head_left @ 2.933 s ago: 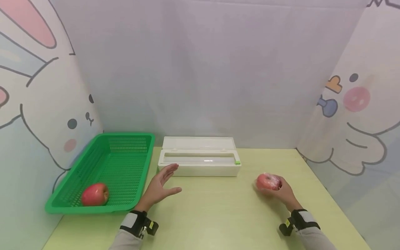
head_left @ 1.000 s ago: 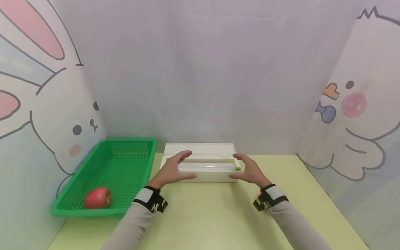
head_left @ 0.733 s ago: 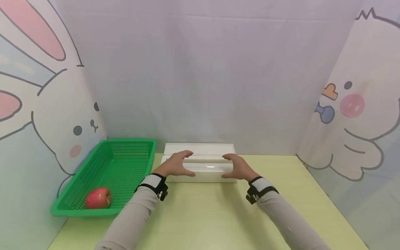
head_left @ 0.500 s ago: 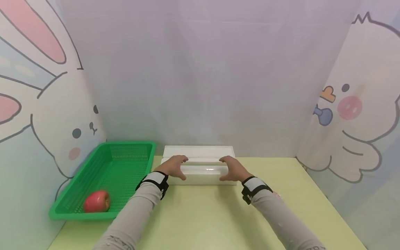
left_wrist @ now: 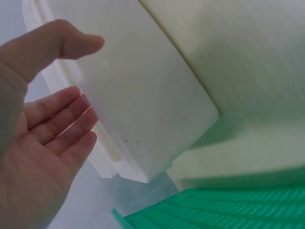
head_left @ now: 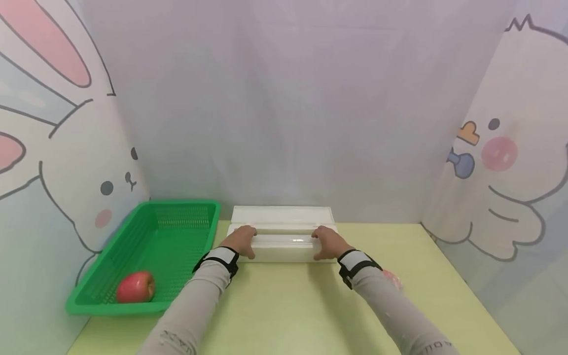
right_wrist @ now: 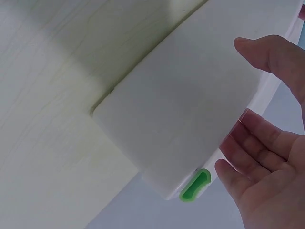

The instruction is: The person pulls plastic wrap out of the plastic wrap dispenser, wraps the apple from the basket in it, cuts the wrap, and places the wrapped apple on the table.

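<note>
A white plastic wrap dispenser (head_left: 284,254) stands at the back of the table, its lid (head_left: 282,215) tipped back and a clear strip along its top. My left hand (head_left: 240,240) reaches over its left end, my right hand (head_left: 330,242) over its right. In both wrist views the thumbs are spread away from the fingers, in front of the box's front face. The left fingertips (left_wrist: 81,102) and right fingertips (right_wrist: 233,138) are at the top edge, some seen through clear plastic. Near the right end, a green cutter piece (right_wrist: 195,185) shows in the right wrist view.
A green basket (head_left: 208,246) stands on the left, with a red apple (head_left: 135,287) in its front corner. A film-wrapped apple (head_left: 392,278) lies on the right, mostly hidden by the right forearm. The yellow table (head_left: 284,310) meets a curtain behind and printed side panels.
The right hand has left the wrapped apple on the table and moved left to the dispenser. The left hand has moved forward to its left end. Both hands have lowered onto it.
</note>
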### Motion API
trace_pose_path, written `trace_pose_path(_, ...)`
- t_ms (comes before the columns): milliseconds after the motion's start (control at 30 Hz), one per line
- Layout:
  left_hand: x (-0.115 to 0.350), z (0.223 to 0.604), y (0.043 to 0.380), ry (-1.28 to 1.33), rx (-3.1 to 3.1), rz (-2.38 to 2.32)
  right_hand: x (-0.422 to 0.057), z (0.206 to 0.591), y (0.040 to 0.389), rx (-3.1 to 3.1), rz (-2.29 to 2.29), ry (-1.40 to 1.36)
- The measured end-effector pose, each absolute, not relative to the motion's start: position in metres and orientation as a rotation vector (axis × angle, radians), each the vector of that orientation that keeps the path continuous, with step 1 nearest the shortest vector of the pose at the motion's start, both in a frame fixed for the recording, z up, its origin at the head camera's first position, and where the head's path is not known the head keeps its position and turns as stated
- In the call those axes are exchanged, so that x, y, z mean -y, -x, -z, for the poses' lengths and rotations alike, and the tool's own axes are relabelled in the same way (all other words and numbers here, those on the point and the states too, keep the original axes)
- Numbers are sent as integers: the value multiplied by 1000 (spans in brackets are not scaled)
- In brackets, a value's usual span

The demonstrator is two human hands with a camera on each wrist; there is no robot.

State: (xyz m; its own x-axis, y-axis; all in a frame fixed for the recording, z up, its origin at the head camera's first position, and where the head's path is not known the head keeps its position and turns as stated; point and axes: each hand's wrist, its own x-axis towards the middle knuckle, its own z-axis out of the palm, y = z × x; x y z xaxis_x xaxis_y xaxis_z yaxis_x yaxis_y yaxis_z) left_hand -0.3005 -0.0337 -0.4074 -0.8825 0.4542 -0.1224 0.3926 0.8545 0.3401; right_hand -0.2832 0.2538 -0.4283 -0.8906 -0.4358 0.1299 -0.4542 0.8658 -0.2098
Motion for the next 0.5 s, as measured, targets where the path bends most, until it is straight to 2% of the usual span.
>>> trace_pose_path(500,32,409,302,-616,-2871,-447,-252,430,291,3000,-414,-620)
